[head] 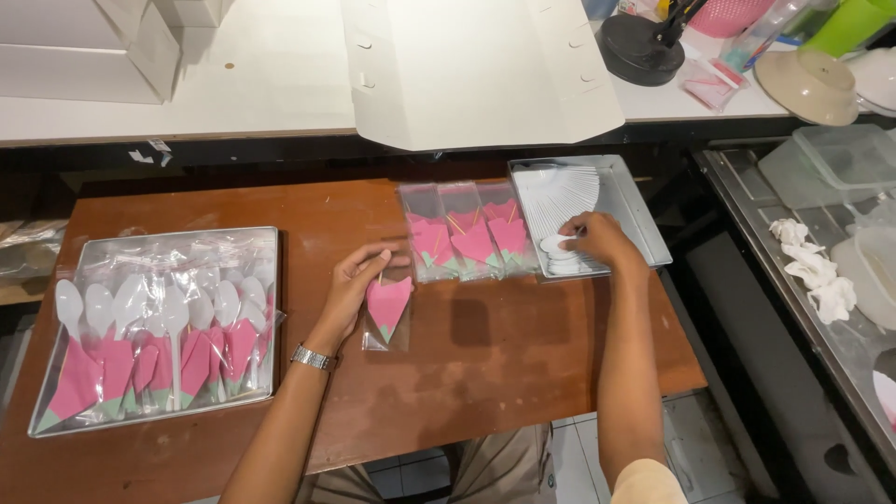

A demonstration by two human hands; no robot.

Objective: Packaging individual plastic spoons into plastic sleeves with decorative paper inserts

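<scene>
My left hand (pixel 357 278) pinches the top of a clear plastic sleeve (pixel 387 311) that holds a folded pink napkin, lying on the brown wooden table (pixel 485 345). My right hand (pixel 597 240) reaches into a metal tray (pixel 635 201) of fanned white plastic spoons (pixel 558 196), with its fingertips on a spoon (pixel 558 245) at the tray's near end. Between my hands lie three more sleeves with pink napkins (pixel 467 238), side by side.
At the left, a metal tray (pixel 154 327) holds several packed sleeves with white spoons and pink napkins. A flat white cardboard box (pixel 476 65) lies on the white counter behind. At the right are a steel surface with crumpled white tissue (pixel 814 271), plastic containers and a bowl.
</scene>
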